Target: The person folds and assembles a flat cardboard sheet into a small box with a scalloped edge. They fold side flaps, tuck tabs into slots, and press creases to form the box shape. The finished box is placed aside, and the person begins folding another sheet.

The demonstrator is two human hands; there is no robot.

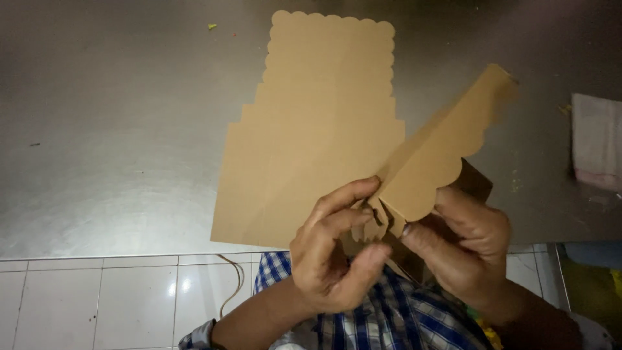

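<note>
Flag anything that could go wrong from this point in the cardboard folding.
1. Both the left hand and right hand pinch the small cut tabs of the brown cardboard box blank; these thin tabs could bend or tear.
2. The raised scalloped flap may crease off its fold line.
3. The blank overhangs the steel table edge, so it might slip off.

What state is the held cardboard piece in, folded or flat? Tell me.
Partly folded: the cardboard piece bends along a crease between both hands, unlike the flat stack behind.
</note>
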